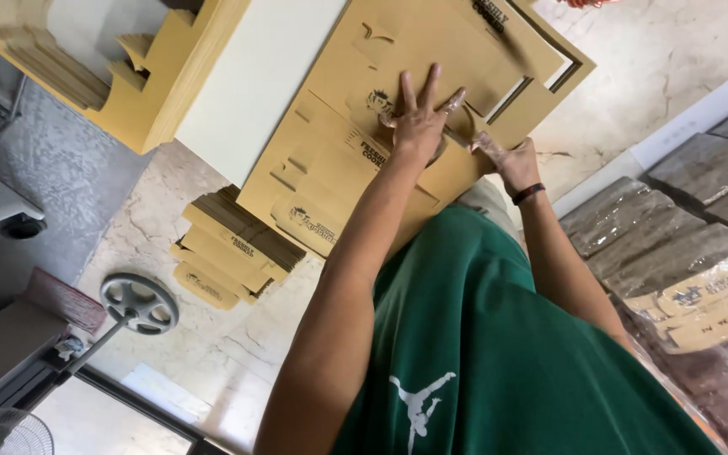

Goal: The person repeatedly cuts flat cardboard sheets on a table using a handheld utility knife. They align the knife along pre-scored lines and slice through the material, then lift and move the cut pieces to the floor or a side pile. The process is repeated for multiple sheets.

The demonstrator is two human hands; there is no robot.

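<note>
Cardboard sheet [355, 126] under my left hand [419, 126], open and pressed flat; right hand [516, 164] at its edge, closed on a clear tool [465, 135]; cardboard stack [229, 248] nearby.

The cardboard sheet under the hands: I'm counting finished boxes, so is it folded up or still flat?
Still flat. The cardboard sheet lies spread out, the left hand pressing palm-down on it; no walls stand up.

Marble floor [212, 337] bears a stack of flat cardboard blanks [233, 248], perhaps wrapped bundles [676, 253] too.
</note>
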